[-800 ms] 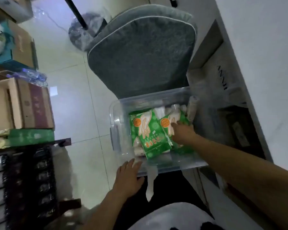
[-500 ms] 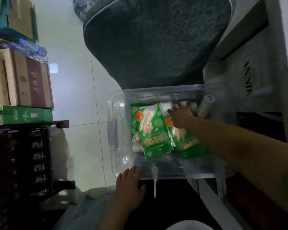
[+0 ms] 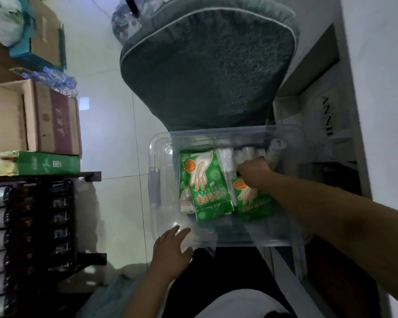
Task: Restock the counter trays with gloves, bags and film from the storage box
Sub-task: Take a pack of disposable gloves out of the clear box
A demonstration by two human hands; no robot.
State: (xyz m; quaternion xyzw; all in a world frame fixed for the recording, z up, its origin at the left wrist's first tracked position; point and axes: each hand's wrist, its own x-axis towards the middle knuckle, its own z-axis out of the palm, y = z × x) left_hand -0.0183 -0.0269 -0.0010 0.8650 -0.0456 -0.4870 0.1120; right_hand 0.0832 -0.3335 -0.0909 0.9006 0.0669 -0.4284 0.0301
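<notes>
Clear hard-plastic box [image 3: 157, 180], rectangular with rounded corners and see-through walls, between a cushion and the lap, pale glossy floor [image 3: 115, 134] tiles to its left. Inside, two glossy green film packets, each printed with a white glove and an orange disc. Nearer the middle, the left pack [image 3: 205, 187]: flat, rectangular, crinkled, lying face up, long axis running far to near with a slight lean, printed fingers pointing toward the near wall, lettering upside down. Just beside it, the right pack [image 3: 254, 201]: same kind, tilted, partly covered by the forearm. Along the far wall, a row of whitish translucent rolls [image 3: 246, 153], cylindrical; upright or lying, cannot tell. At the far-right corner, one more roll [image 3: 275, 149], leaning, upper end toward that corner.

On the near-left rim of the box, the left hand [image 3: 172, 249]: palm down, fingers straight and slightly spread, holding nothing. Deep in the box, the right hand [image 3: 254, 172]: knuckles up, fingers curled down among the rolls just behind the right pack; fingertips hidden, so cannot tell whether gripping anything.

Beyond the box, a plush grey-green cushion [image 3: 207, 65], rounded, edged with pale piping. Off to the left, brown cardboard cartons [image 3: 53, 120] on a flat green carton [image 3: 44, 162]. To the right, a white bag [image 3: 329, 115] with dark lettering.
</notes>
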